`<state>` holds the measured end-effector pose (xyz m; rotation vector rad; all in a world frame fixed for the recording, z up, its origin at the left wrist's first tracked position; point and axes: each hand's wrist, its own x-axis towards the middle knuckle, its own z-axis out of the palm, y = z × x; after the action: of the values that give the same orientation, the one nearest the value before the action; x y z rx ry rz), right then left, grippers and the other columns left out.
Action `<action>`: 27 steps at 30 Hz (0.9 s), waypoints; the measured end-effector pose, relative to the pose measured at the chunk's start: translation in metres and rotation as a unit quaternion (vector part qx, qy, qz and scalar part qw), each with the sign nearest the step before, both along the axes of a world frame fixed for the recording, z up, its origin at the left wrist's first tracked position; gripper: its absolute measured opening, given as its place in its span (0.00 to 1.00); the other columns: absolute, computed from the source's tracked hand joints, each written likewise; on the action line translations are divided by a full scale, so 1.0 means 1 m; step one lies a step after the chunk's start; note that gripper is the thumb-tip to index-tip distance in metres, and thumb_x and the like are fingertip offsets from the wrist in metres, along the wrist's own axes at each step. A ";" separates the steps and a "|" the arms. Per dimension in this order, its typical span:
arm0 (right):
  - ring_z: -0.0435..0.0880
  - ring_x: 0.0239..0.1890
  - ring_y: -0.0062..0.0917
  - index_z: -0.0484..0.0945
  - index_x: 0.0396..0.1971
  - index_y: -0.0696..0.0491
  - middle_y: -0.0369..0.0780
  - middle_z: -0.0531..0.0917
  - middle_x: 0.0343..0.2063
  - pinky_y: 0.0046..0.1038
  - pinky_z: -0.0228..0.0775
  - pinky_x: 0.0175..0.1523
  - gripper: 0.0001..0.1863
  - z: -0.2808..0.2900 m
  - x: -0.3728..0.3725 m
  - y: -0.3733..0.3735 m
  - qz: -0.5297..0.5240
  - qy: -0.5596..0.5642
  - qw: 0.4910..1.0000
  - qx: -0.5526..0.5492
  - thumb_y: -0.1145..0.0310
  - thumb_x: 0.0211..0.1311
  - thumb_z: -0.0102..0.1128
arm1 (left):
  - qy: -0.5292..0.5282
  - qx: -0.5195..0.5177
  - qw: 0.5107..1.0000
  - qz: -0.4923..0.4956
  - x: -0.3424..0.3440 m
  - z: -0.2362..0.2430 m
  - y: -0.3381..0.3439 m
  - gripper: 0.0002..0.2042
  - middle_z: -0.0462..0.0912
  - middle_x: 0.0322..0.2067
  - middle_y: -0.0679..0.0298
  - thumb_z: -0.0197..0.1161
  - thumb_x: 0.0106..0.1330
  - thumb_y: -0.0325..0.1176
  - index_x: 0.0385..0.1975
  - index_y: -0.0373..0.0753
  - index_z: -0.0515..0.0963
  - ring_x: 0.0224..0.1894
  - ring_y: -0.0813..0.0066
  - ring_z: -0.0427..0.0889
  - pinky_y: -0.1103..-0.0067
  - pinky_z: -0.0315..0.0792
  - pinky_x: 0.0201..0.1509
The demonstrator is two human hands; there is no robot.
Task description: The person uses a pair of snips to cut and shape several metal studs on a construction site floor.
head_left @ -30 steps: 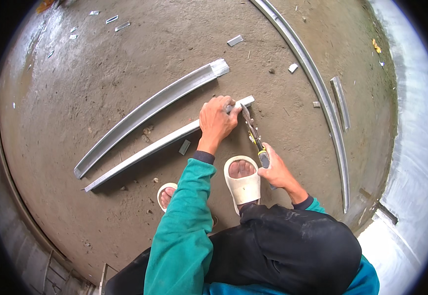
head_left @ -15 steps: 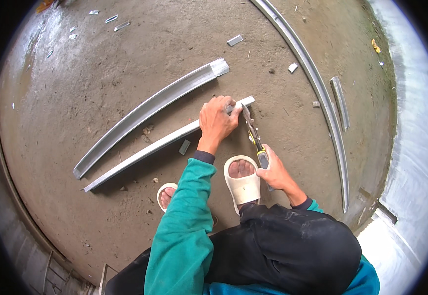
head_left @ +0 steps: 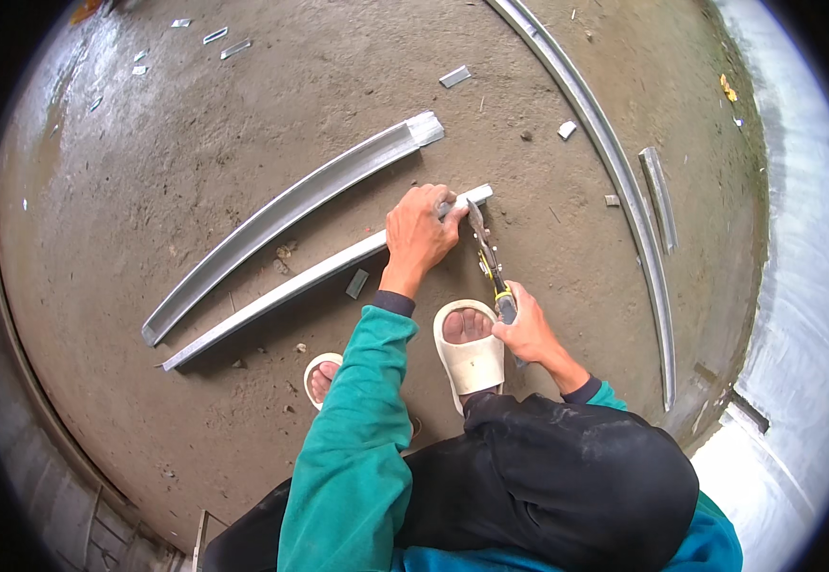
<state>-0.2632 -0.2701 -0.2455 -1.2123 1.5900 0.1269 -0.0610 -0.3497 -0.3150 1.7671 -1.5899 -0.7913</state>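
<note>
My left hand (head_left: pixel 423 235) is closed around a long, narrow metal channel (head_left: pixel 291 291), close to its right end. In my right hand (head_left: pixel 527 329) is a pair of tin snips (head_left: pixel 488 257) with yellow and grey handles. The jaws of the snips meet the channel's edge just right of my left fingers; how far they bite into the metal is too small to tell. A wider metal channel (head_left: pixel 291 212) lies on the ground beyond the one I hold, apart from it.
A long metal strip (head_left: pixel 615 157) runs down the right side, with a shorter piece (head_left: pixel 659 200) beside it. Small metal offcuts (head_left: pixel 454 76) are scattered over the rough concrete floor (head_left: pixel 272 114). One offcut (head_left: pixel 357 284) lies near my left wrist. My sandalled foot (head_left: pixel 472 353) stands below the snips.
The snips' handles and my right hand have shifted very slightly to the left. My left hand and the channel stay in place.
</note>
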 end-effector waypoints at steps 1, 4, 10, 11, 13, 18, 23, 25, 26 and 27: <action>0.76 0.57 0.46 0.62 0.63 0.60 0.55 0.78 0.52 0.37 0.68 0.60 0.40 0.000 0.000 -0.001 0.008 0.008 1.000 -0.005 0.67 0.46 0.62 | 0.000 0.000 1.000 -0.001 0.001 0.000 0.001 0.11 0.82 0.32 0.62 0.71 0.54 0.39 0.32 0.42 0.81 0.37 0.58 0.81 0.67 0.74 0.38; 0.78 0.55 0.46 0.65 0.61 0.58 0.54 0.80 0.48 0.38 0.70 0.57 0.37 0.000 -0.001 -0.002 0.019 0.040 0.998 -0.040 0.67 0.46 0.64 | 0.000 -0.012 1.000 -0.007 0.003 0.001 0.002 0.11 0.82 0.33 0.61 0.70 0.55 0.39 0.33 0.42 0.81 0.37 0.58 0.81 0.67 0.74 0.38; 0.80 0.50 0.47 0.68 0.55 0.60 0.54 0.81 0.43 0.40 0.71 0.54 0.32 0.001 0.007 -0.002 -0.006 0.064 0.997 -0.044 0.66 0.47 0.64 | 0.005 -0.014 1.000 -0.010 -0.001 -0.005 0.001 0.10 0.80 0.31 0.63 0.70 0.55 0.37 0.31 0.42 0.79 0.38 0.60 0.79 0.66 0.74 0.39; 0.81 0.47 0.48 0.70 0.52 0.59 0.54 0.82 0.41 0.40 0.72 0.51 0.29 -0.004 0.005 0.000 0.004 0.067 0.996 -0.061 0.67 0.47 0.64 | 0.004 -0.020 1.000 -0.010 -0.002 -0.005 0.000 0.09 0.80 0.31 0.63 0.70 0.55 0.37 0.31 0.42 0.79 0.38 0.60 0.79 0.66 0.74 0.39; 0.82 0.46 0.48 0.70 0.51 0.59 0.53 0.82 0.39 0.41 0.72 0.49 0.28 -0.003 0.002 0.000 -0.001 0.072 0.996 -0.059 0.67 0.47 0.63 | 0.006 -0.024 1.000 -0.014 -0.003 -0.004 0.001 0.09 0.80 0.31 0.63 0.69 0.55 0.37 0.31 0.41 0.79 0.38 0.60 0.79 0.66 0.74 0.39; 0.83 0.42 0.47 0.73 0.46 0.58 0.52 0.83 0.34 0.41 0.73 0.46 0.23 0.003 0.005 -0.006 0.008 0.084 0.995 -0.057 0.69 0.46 0.63 | 0.004 -0.015 1.000 -0.017 -0.001 -0.004 0.002 0.09 0.81 0.31 0.61 0.69 0.57 0.37 0.32 0.41 0.80 0.37 0.59 0.80 0.67 0.73 0.39; 0.83 0.44 0.48 0.74 0.47 0.59 0.53 0.83 0.36 0.41 0.73 0.47 0.23 0.003 0.006 -0.002 0.002 0.097 0.993 -0.066 0.70 0.47 0.62 | 0.010 -0.023 0.999 -0.021 -0.001 -0.003 0.003 0.09 0.80 0.31 0.61 0.68 0.57 0.36 0.32 0.41 0.79 0.38 0.59 0.79 0.66 0.73 0.39; 0.82 0.45 0.48 0.74 0.47 0.61 0.54 0.83 0.37 0.41 0.74 0.48 0.24 0.005 0.010 0.003 -0.007 0.106 0.993 -0.052 0.69 0.47 0.62 | 0.018 -0.027 0.999 -0.021 -0.001 -0.004 0.005 0.08 0.80 0.31 0.61 0.68 0.57 0.35 0.32 0.40 0.79 0.38 0.59 0.79 0.66 0.73 0.39; 0.82 0.46 0.49 0.74 0.47 0.63 0.55 0.83 0.38 0.41 0.74 0.49 0.24 0.007 0.012 0.006 -0.015 0.114 0.993 -0.038 0.68 0.48 0.62 | 0.012 -0.035 0.999 -0.026 0.000 -0.005 0.004 0.08 0.80 0.31 0.61 0.68 0.57 0.35 0.32 0.40 0.79 0.38 0.59 0.79 0.66 0.73 0.39; 0.82 0.46 0.49 0.74 0.47 0.63 0.55 0.83 0.38 0.41 0.74 0.49 0.24 0.008 0.014 0.006 -0.016 0.114 0.993 -0.036 0.68 0.48 0.62 | 0.006 -0.042 0.999 -0.032 0.001 -0.006 0.005 0.08 0.80 0.31 0.61 0.68 0.57 0.35 0.32 0.39 0.79 0.38 0.59 0.79 0.66 0.73 0.39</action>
<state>-0.2493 -0.2639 -0.2379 -1.2623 1.8260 0.1939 -0.0603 -0.3445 -0.3210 1.6567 -1.6554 -0.7509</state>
